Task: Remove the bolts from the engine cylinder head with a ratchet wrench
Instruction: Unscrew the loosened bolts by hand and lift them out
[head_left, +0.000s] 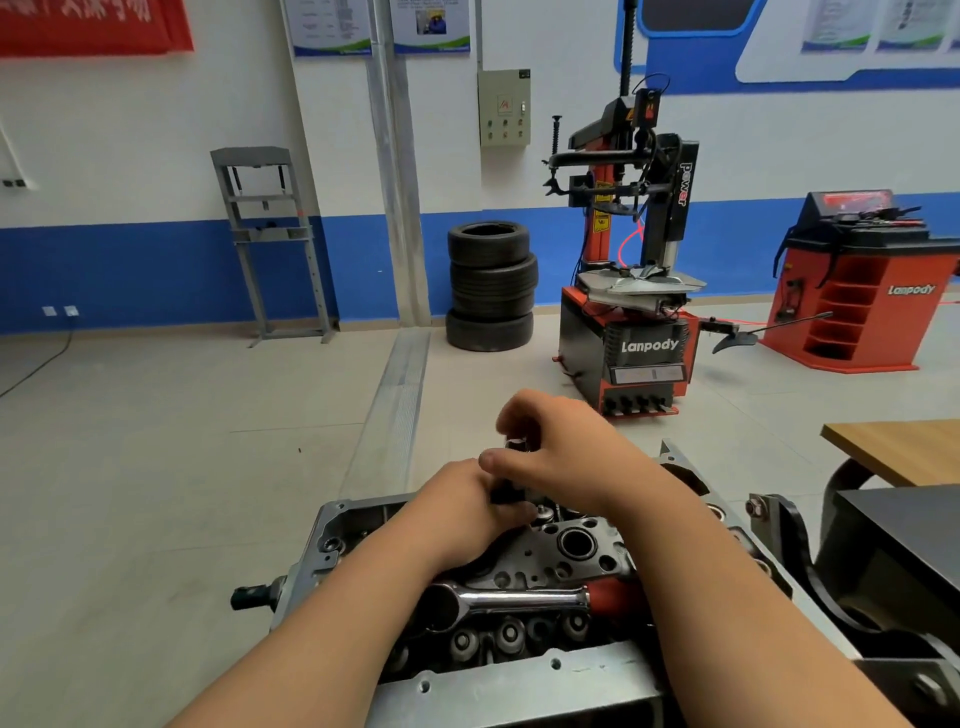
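Cylinder head (519, 686) sits right under the camera, near rail at the bottom of frame, valve gear exposed, both my forearms reaching over it.

Ratchet wrench (519, 600) lies flat across the middle of the head, chrome shank, red grip to the right. Neither hand is on it; the left forearm passes over its drive end.

Both hands are at the far end of the head. Left hand (467, 499) is curled round the lower part of a dark cylindrical piece (506, 491); right hand (561, 452) pinches its top from above. Socket or extension, I can't tell which.

Small bright bolt head (543, 512) shows just beside the left fingertips, on the head's top face.

My read: the step is getting that piece onto a bolt before the wrench goes on. To do it well:
- keep the piece upright and push it fully down; a tilted seat rounds the hex
- steady it with the left hand, fetch the wrench with the right
- check the ratchet direction before loading
- pull smoothly, no jerks
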